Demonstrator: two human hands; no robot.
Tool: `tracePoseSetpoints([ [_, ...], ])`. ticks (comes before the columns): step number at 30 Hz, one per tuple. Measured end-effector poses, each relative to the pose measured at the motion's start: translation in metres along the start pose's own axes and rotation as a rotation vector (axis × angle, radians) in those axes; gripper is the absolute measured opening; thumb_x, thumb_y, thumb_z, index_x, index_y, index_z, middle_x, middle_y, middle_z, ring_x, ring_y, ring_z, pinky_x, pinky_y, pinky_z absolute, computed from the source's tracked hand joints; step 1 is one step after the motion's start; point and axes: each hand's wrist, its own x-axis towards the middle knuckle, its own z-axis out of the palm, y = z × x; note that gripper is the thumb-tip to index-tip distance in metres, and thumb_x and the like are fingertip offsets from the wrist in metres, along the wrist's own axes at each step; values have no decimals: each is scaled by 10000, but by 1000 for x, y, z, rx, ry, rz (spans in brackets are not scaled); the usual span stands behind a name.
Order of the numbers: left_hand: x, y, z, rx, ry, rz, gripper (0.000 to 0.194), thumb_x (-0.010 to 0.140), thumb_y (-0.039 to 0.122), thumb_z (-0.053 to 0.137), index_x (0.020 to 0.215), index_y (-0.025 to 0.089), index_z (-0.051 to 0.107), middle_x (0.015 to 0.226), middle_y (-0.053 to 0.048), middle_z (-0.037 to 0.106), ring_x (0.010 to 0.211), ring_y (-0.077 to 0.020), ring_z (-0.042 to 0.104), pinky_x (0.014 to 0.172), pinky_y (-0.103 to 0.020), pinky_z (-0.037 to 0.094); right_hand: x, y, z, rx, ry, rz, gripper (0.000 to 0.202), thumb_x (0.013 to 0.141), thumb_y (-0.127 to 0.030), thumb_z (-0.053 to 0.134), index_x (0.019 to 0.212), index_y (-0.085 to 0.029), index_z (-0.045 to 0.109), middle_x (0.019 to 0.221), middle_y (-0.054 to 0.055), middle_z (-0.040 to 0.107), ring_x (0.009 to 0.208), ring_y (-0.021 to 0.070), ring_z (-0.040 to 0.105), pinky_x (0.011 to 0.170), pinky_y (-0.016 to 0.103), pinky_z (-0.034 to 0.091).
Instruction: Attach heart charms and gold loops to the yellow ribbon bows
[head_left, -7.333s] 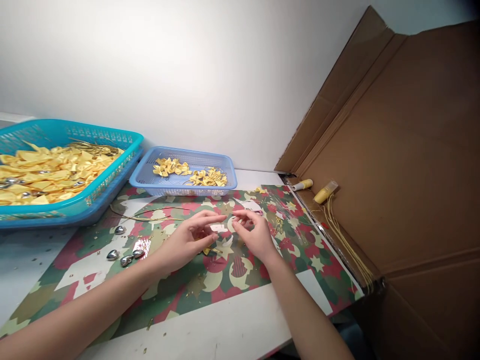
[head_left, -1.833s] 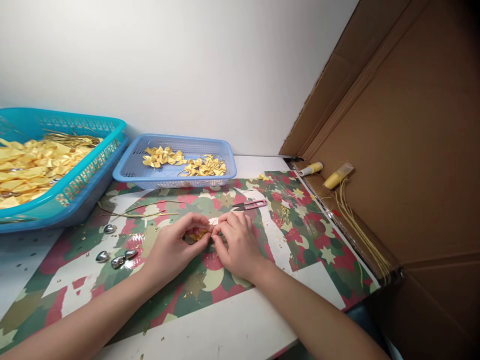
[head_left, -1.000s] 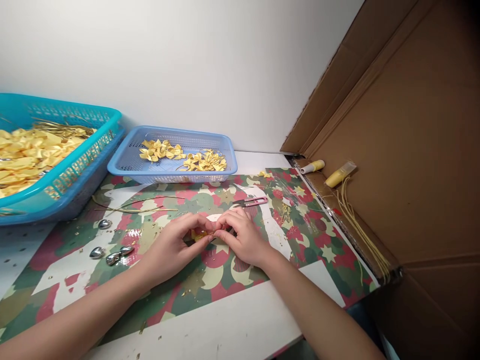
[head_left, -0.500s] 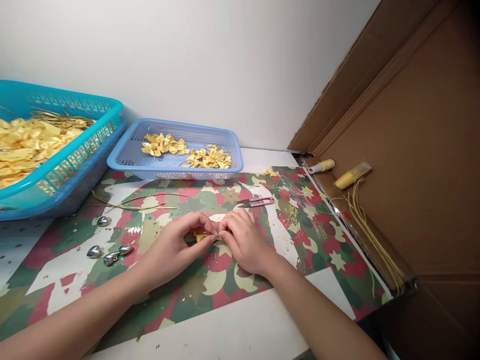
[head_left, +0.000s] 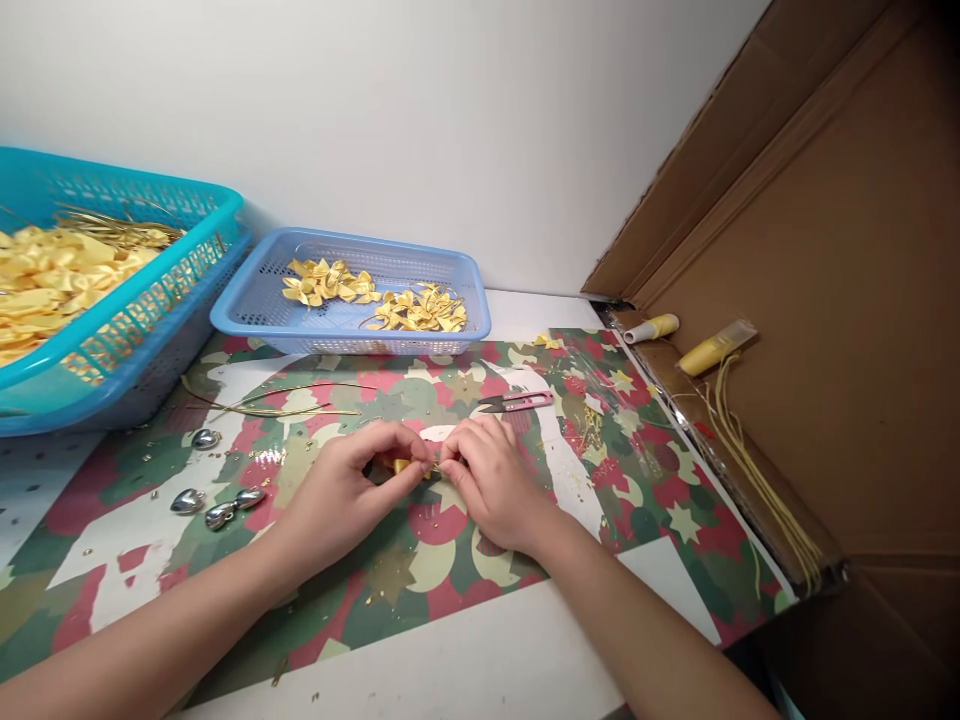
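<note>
My left hand (head_left: 364,480) is closed in a pinch over the table, with a small yellow ribbon bow (head_left: 400,466) showing between thumb and curled fingers. Right beside it, my right hand (head_left: 487,478) pinches a thin gold cord (head_left: 436,466) at the bow's side; the fingertips of both hands almost meet. Fingers hide most of the bow and the cord's end. Just beyond the hands lie pink-handled thread snips (head_left: 517,402). Several silver heart-shaped pieces (head_left: 187,501) rest left of my left hand, among tiny gold bits.
A blue basket (head_left: 352,345) with yellow bows stands at the back. To the left, a turquoise basket (head_left: 214,215) holds many ribbon pieces and gold cords. Loose cords (head_left: 277,410) lie on the patterned sheet. Cardboard (head_left: 825,300) walls the right side, with yellow thread spools (head_left: 716,348) and strands beside it.
Both hands stay pinched together in nearly the same place. The bow is turned slightly within the left fingers, and the view has shifted a little.
</note>
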Motion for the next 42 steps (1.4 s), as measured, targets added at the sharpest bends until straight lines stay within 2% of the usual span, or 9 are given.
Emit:
tracePoseSetpoints([
  [4,-1,0,1,-18,19,-13,152,840,334,613,762,214,666,726,-10,700,627,-159,612,552,-265,457,0,-1,0,18,42,22,151,968,-209,457,822,-225,493,920,9,637,924,198,499,830,345,346],
  [9,-1,-2,1,-47,51,-27,144,837,336,626,777,211,661,735,-12,701,655,-166,635,580,-267,487,0,0,3,40,127,2,36,874,-203,589,876,-220,556,924,10,652,933,203,527,852,355,353],
  [13,-1,-1,2,-32,62,-15,139,833,335,626,775,214,666,742,-14,706,648,-166,634,572,-267,490,1,1,8,11,200,-8,58,829,-185,641,817,-217,594,833,-10,676,874,188,549,827,347,351],
  [19,-3,-1,3,0,113,-32,131,822,338,634,767,223,661,733,-8,706,625,-166,626,556,-270,476,1,2,14,-21,327,-52,134,826,-169,634,705,-210,595,727,-32,691,803,174,555,799,342,322],
  [32,-2,0,3,61,122,-41,150,821,363,627,792,227,684,740,-13,703,606,-163,594,548,-283,461,2,-1,11,-25,335,-64,147,803,-165,590,674,-203,531,701,-31,655,761,160,535,785,327,322],
  [42,-1,-1,5,-29,98,-111,182,834,399,641,826,218,652,778,-17,687,686,-180,604,595,-296,449,4,-4,13,-61,306,-71,161,798,-163,564,653,-209,511,675,-31,641,752,162,525,786,341,322],
])
